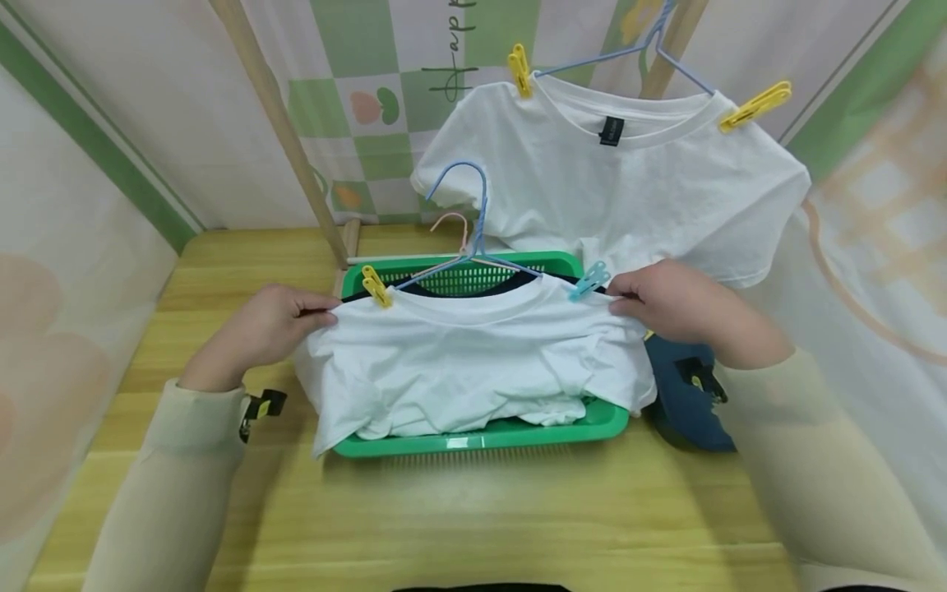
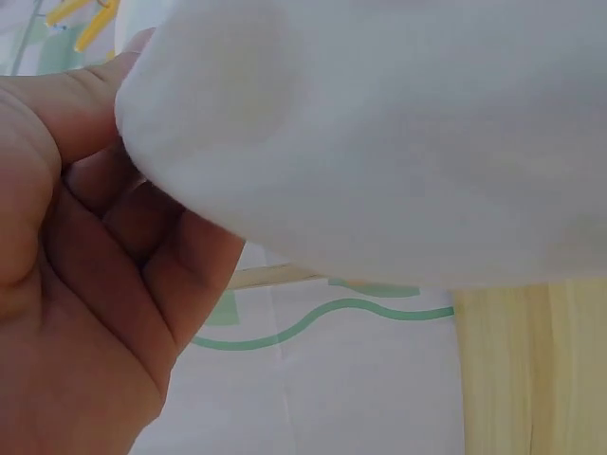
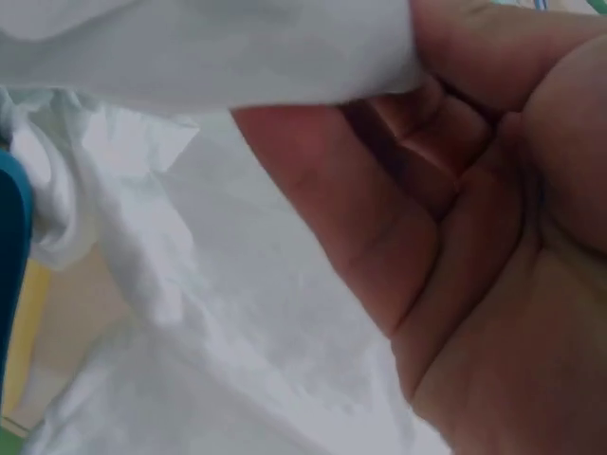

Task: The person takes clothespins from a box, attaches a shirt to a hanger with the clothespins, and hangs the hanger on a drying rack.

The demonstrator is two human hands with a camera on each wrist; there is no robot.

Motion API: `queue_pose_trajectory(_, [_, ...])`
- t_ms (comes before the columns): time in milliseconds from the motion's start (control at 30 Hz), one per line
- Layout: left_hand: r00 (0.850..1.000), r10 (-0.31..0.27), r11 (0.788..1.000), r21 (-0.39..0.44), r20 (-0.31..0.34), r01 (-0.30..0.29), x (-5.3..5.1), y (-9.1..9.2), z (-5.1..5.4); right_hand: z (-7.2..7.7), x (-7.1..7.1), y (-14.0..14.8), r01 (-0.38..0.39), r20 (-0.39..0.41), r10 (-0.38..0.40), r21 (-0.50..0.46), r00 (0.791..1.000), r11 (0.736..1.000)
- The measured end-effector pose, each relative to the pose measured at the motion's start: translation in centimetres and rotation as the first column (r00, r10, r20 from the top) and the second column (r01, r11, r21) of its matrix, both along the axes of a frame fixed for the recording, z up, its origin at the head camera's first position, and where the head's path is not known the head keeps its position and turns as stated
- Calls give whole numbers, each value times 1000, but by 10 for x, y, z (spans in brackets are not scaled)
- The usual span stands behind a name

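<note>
A white T-shirt (image 1: 459,353) on a blue wire hanger (image 1: 482,218) lies over a green basket (image 1: 473,444). One yellow clothespin (image 1: 376,286) clips its left shoulder to the hanger, and a light blue clothespin (image 1: 589,281) clips the right. My left hand (image 1: 277,325) pinches the shirt at the left shoulder; the left wrist view shows thumb and fingers on the white cloth (image 2: 360,142). At the opposite shoulder my right hand (image 1: 669,304) pinches the fabric, also seen in the right wrist view, where the cloth edge (image 3: 218,57) sits between thumb and fingers.
Behind, a second white T-shirt (image 1: 629,181) hangs on a blue hanger (image 1: 658,45) with yellow clothespins (image 1: 756,107). A pink hanger hook (image 1: 453,220) and dark fabric (image 1: 518,282) show in the basket. A dark blue container (image 1: 684,403) stands right. A wooden pole (image 1: 277,115) rises at left.
</note>
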State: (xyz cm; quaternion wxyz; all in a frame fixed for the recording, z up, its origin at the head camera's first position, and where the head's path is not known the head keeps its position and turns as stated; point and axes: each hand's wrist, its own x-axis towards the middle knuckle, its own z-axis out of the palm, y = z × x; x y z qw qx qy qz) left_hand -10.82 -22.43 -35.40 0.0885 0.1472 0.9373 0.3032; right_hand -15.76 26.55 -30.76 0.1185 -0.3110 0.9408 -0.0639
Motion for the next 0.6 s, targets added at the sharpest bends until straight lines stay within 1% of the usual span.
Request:
queue_pose_trajectory(100, [1000,-4,1000,-3,-15,4,-2,-1,0,3,2,0,2,-1,-2,13,1000,1000])
queue_pose_trajectory(200, [1000,-2,1000,-1,-31,2,-3,-1,2,6,4,2,17,-24,-18,-23,1000,1000])
queue_pose_trajectory(267, [998,13,1000,7,-54,-13,-4,-1,4,7,5,4,40,-58,-43,-63,997,997])
queue_pose_trajectory(333, [995,45,999,32,-85,-43,-5,1,6,9,6,7,38,-112,-50,-108,992,993])
queue_pose_trajectory(400, [987,84,995,63,-134,-76,-6,4,8,11,7,9,49,-149,-71,-149,986,988])
queue_pose_trajectory(467, [975,111,991,98,-194,-93,-8,7,9,14,9,12,45,-178,-74,-165,981,985])
queue_pose_trajectory(500, [970,115,990,107,-215,-94,-9,8,11,16,9,13,46,-176,-75,-165,982,985])
queue_pose_trajectory(567, [959,109,990,113,-262,-82,-12,10,12,21,9,15,58,-148,-82,-161,986,985])
queue_pose_trajectory(600, [956,108,990,113,-274,-80,-13,12,14,23,9,15,66,-132,-87,-155,987,986])
